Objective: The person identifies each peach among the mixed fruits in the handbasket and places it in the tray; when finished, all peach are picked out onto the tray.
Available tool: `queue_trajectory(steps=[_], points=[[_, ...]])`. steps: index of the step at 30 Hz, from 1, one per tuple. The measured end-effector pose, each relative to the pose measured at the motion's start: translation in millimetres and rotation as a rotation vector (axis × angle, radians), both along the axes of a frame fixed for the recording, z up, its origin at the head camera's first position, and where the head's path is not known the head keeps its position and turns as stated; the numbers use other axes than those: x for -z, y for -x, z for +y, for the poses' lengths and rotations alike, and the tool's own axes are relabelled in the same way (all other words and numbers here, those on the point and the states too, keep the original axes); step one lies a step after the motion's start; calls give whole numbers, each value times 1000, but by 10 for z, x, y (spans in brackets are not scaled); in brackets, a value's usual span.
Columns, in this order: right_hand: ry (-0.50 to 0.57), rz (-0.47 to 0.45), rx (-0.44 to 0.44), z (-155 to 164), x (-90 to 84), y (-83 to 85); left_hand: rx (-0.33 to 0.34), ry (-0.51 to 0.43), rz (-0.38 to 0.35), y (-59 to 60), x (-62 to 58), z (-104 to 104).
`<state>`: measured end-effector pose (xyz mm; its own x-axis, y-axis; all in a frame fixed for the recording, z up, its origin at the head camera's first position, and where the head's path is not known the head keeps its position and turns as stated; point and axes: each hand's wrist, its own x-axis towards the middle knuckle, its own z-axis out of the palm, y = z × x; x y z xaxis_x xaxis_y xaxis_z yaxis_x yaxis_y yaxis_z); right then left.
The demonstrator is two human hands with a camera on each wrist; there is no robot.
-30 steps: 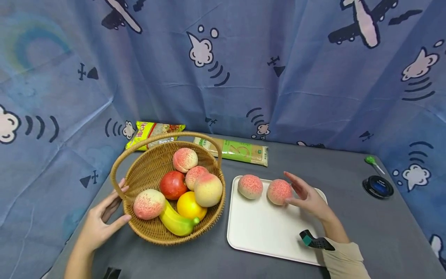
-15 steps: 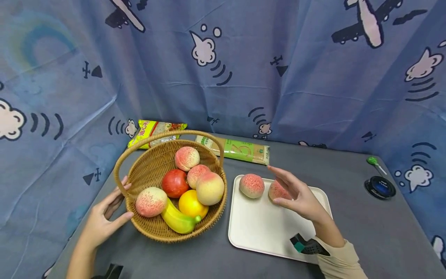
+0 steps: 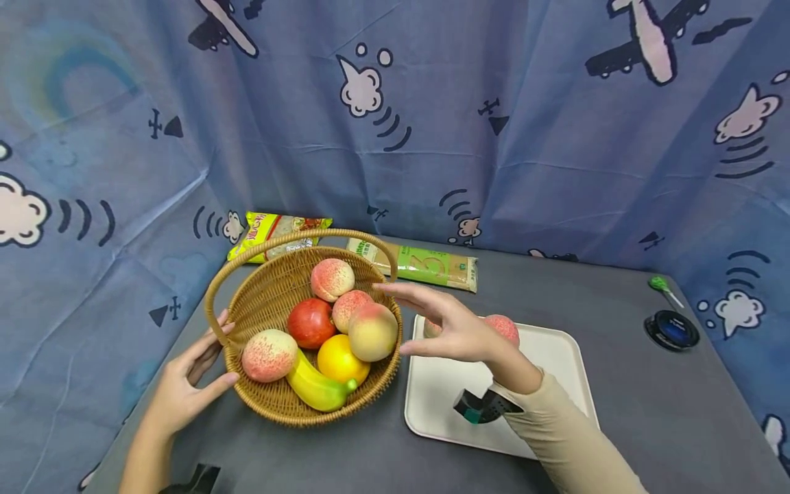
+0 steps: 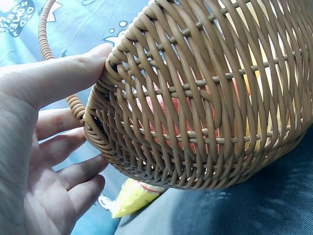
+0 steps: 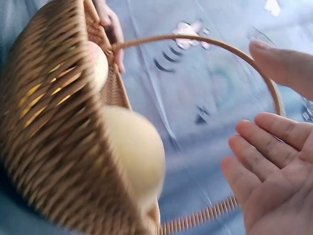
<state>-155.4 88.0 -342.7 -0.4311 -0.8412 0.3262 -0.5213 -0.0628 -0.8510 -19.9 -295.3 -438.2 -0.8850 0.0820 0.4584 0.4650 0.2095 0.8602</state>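
My left hand (image 3: 200,363) rests open against the left side of a wicker basket (image 3: 265,405), thumb on its rim (image 4: 205,112). The basket holds several peaches, a red fruit (image 3: 310,322), an orange (image 3: 341,359) and a banana (image 3: 315,387). My right hand (image 3: 441,326) hovers open and empty over the basket's right rim, fingers reaching toward the pale peach (image 3: 370,331) and the handle (image 5: 195,41). A white tray (image 3: 555,357) lies to the right with a peach (image 3: 505,328) on it. A second peach there is mostly hidden behind my right hand.
Two food packets, one yellow (image 3: 278,230) and one green (image 3: 426,267), lie at the back of the grey table. A black round lid (image 3: 671,329) and a green-tipped stick (image 3: 662,287) sit at the far right. A blue printed cloth backs the table.
My right hand has left the peaches on the tray and moved left, now over the basket's right rim. My left hand has stayed at the basket.
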Motion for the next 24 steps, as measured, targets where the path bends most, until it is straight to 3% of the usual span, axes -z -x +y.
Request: queue_trajectory(steps=[3,6,10,16,24], points=[[-40,0,-44,-295,-85,60,-18,13,-31,-3,1,-6],[-91,31,-72,-571,-117,99,-7,7,-15,-4,7,-2],[-187,102,-110,-902,-100,152,14,-9,25,-2,20,1],[-358,142,-202,-1296,-64,195,11,-10,21,-7,13,7],[-470,112,-332,-1719,18,213,52,-30,103,32,58,-10]])
